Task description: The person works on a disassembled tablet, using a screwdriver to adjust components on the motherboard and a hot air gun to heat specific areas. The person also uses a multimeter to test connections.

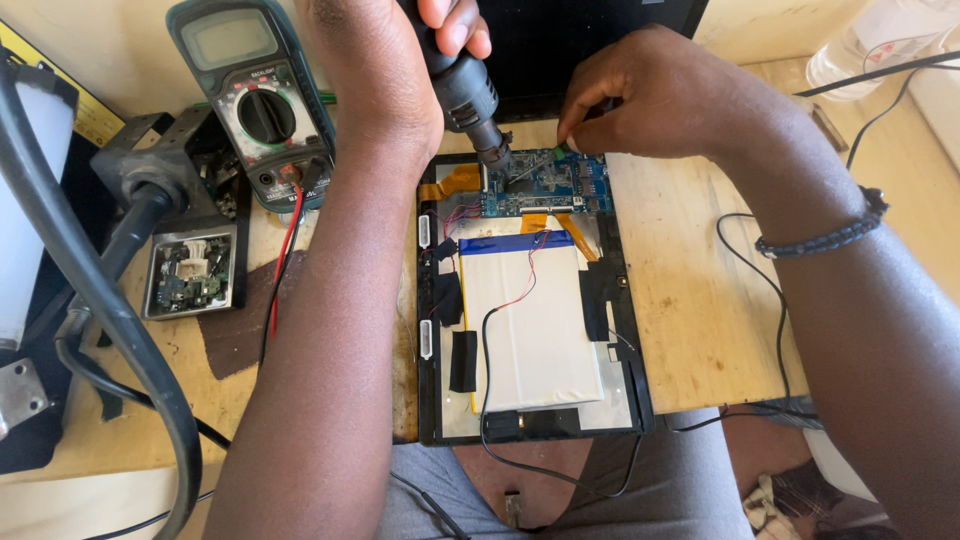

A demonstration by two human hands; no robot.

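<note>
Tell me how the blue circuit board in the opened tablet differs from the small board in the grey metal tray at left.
The blue circuit board is long, wired into the tablet, with the left hand aiming a black tool at it. The small board is dark green, squarish, lying untouched. Both are bare.

Sunlit scuffed wooden workbench (700,330)

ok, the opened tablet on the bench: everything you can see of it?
The opened tablet lies flat, back off, on the wooden bench, its bottom edge overhanging. Black frame, a large white battery with blue tape, a blue circuit board on top, orange flex ribbons, thin red and black wires. The left hand aims a hot-air nozzle at the board; the right hand pinches something green there.
</note>
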